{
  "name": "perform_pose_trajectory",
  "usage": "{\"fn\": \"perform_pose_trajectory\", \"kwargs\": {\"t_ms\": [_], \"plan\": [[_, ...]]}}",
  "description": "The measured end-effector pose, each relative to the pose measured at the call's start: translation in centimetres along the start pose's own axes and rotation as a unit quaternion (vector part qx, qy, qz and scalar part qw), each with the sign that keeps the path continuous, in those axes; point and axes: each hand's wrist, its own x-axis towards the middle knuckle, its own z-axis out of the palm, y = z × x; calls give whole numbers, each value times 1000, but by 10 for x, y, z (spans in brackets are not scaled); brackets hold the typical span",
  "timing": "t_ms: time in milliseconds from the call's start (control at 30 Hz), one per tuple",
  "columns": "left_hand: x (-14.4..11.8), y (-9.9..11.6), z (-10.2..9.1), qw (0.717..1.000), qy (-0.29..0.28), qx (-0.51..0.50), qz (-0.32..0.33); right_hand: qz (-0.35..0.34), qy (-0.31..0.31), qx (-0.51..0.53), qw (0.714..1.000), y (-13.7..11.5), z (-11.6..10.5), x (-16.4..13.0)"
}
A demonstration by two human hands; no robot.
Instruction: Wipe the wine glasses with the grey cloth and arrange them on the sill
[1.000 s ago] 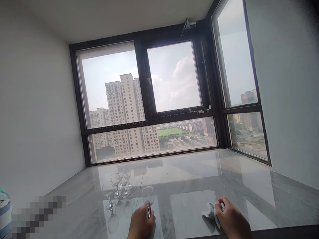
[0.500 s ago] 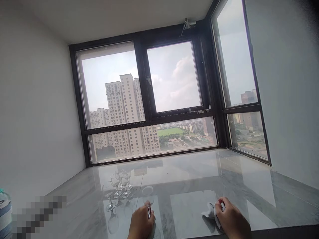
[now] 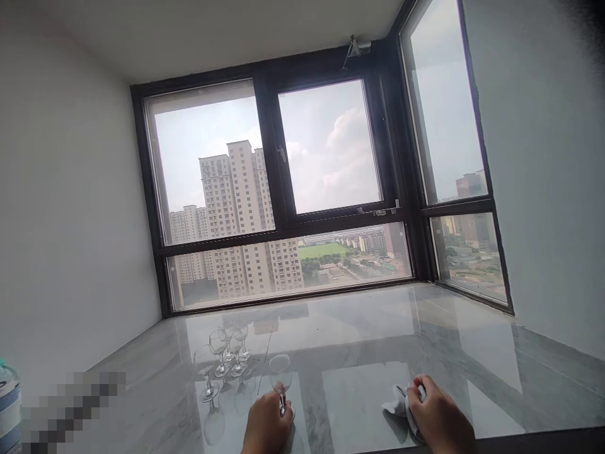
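Note:
My left hand (image 3: 268, 421) is closed around the stem of a clear wine glass (image 3: 280, 367), which stands upright at the near side of the glossy sill. My right hand (image 3: 437, 413) grips a crumpled white cloth (image 3: 396, 405) to the right, its fingers pinched into the folds. Part of the cloth hangs loose to the left of the fingers. Left of my left hand, a single wine glass (image 3: 207, 372) stands upright, and behind it is a cluster of several more wine glasses (image 3: 230, 347).
Grey marble-look tiles cover the sill (image 3: 359, 340), which reflects the window. A dark-framed window (image 3: 278, 189) rises behind it. At the far left edge is a bottle or can with a blue-and-white label (image 3: 8, 403), beside a blurred patch. Walls (image 3: 543, 189) flank both sides.

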Motion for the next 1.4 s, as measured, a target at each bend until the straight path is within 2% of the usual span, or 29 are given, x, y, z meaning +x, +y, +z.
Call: {"fn": "perform_pose_trajectory", "kwargs": {"t_ms": [433,700,933,1133,1233,1333,1400], "plan": [[-3,5,-6,1000,-8,7,-6,16,-6,17,1000,-1,-2,-1],[-1,2,-2,1000,0,-7,1,2,0,19,1000,2,3,0],[0,-2,0,1000,8,-18,14,17,-10,54,998,4,3,1],[-1,-1,-1,1000,5,-13,3,-2,35,97,995,17,21,3],[2,-2,1,1000,-5,-7,-4,-37,108,119,986,21,26,6],[5,-6,4,1000,-17,-1,-9,-90,175,90,976,24,22,10],[6,-7,5,1000,-17,1,-11,-115,185,43,975,26,17,12]]}}
